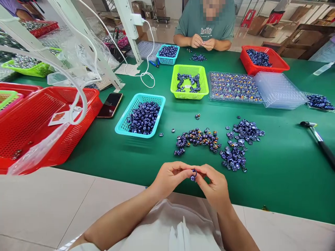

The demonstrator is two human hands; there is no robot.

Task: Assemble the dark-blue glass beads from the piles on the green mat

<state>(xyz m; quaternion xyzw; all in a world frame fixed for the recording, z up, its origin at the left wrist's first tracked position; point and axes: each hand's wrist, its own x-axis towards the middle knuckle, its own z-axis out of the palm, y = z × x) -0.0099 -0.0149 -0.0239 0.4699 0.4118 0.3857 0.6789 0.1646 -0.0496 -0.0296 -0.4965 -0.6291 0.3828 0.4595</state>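
Note:
Close to the table's near edge, my left hand (169, 179) and my right hand (214, 184) meet, pinching one small shiny purple-blue ring (193, 177) between fingertips and thumbs. Part of it is hidden by the fingers. Just beyond my hands lies a pile of similar rings with orange bits (200, 137). To its right are loose purple discs in two heaps, a far heap (247, 131) and a near heap (234, 158). A turquoise basket (120, 130) at the left holds many dark purple ring pieces (143, 118).
Farther back stand a lime-green basket (190, 96), a filled clear tray (235, 87) and a red basket (280, 64). A hammer-like tool (318, 137) lies right. Left are a phone (111, 105) and a big red basket (78, 122). Across the table sits a person (204, 26) handling small pieces.

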